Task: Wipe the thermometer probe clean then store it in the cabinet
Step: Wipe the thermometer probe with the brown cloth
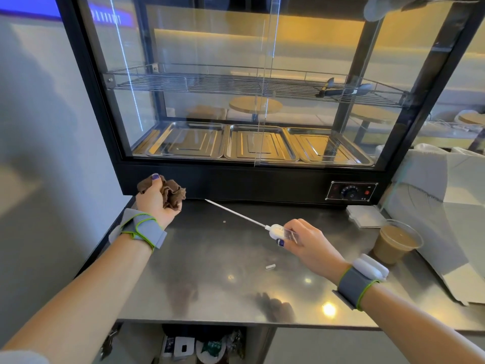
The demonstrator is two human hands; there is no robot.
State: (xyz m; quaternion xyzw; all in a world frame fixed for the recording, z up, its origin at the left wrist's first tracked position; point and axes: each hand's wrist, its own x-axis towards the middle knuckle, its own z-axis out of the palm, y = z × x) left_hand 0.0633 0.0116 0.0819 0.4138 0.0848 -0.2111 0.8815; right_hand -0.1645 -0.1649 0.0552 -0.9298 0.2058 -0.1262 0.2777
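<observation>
My right hand [308, 239] grips the white handle of the thermometer [278, 230] above the steel counter. Its thin metal probe [233, 212] points up and to the left, with its tip near the base of the glass cabinet [262, 179]. My left hand [154, 199] holds a crumpled brown cloth [173, 194] at the counter's back left. The cloth is a short way left of the probe tip and does not touch it. The cabinet stands behind, with a wire shelf [210, 84] and three steel trays [259, 145] at the bottom.
A plastic cup of brown drink [396, 243] stands on the steel counter [223, 298] to the right of my right hand. A small white piece [270, 266] lies on the counter. Black tongs [341, 90] rest on the wire shelf. White paper [446, 206] covers the right side.
</observation>
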